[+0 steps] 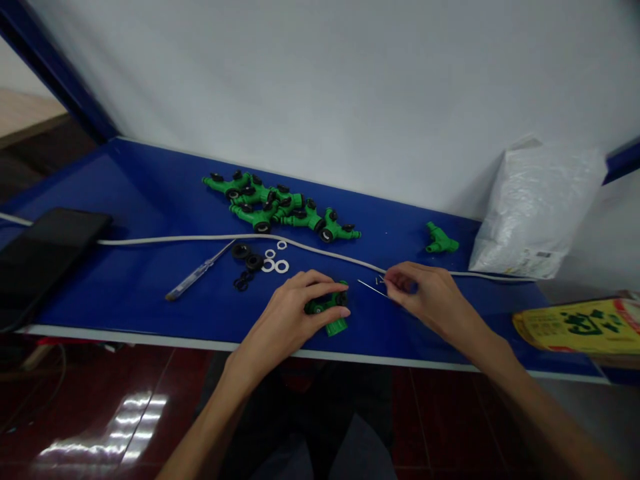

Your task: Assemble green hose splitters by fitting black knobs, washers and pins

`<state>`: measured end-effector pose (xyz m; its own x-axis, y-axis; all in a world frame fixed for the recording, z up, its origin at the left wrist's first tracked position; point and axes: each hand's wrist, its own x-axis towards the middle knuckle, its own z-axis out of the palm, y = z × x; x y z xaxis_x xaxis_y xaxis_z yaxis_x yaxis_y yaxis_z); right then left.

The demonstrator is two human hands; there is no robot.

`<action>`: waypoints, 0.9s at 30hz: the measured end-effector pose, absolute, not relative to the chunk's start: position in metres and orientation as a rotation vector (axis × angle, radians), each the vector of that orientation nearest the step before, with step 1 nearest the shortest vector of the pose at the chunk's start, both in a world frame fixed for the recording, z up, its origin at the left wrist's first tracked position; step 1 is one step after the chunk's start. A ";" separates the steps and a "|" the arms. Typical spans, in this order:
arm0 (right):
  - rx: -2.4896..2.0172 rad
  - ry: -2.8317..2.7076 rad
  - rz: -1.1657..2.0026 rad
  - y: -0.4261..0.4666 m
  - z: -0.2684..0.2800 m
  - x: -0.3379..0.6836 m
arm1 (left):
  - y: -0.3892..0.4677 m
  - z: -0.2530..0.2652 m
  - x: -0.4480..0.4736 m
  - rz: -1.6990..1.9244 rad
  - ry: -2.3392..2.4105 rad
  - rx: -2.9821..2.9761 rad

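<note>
My left hand (305,303) is closed around a green Y-shaped hose connector (336,327) with black parts, held at the front of the blue table. Part of the connector is hidden by my fingers. To its right, my right hand (425,293) pinches thumb and fingers together at the tabletop, close to a few tiny screws (377,280). What sits in that pinch is too small to make out. A thin metal screwdriver shaft (371,288) points left from beneath my right hand; its handle is hidden.
Several green connectors with black valves (280,207) lie near the wall. White washers (281,267), black rings (241,280), black caps (254,261) and a clear-handled screwdriver (193,280) lie leftward. A white cable (200,238) crosses the table. A phone (50,257), green fitting (441,240), plastic bag (540,207) and yellow packet (575,325) flank it.
</note>
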<state>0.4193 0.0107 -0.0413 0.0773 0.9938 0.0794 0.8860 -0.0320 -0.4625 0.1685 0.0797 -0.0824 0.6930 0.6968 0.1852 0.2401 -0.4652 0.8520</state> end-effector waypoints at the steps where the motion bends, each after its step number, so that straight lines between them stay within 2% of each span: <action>1: -1.927 -1.717 0.482 0.009 -0.037 0.413 | 0.080 -0.082 0.168 0.661 0.718 2.030; 4: -1.746 -1.374 0.867 0.005 -0.029 0.388 | 0.080 -0.081 0.169 0.652 0.715 2.036; 7: -1.600 -1.252 1.077 0.007 -0.035 0.365 | 0.080 -0.080 0.169 0.668 0.703 2.036; 16: -1.591 -1.086 1.157 0.011 -0.055 0.352 | 0.079 -0.082 0.167 0.697 0.684 2.038; 22: -1.466 -0.849 1.365 0.011 -0.053 0.342 | 0.079 -0.081 0.167 0.680 0.666 2.052; 27: -1.501 -1.020 1.301 0.006 -0.051 0.347 | 0.079 -0.082 0.166 0.682 0.659 2.061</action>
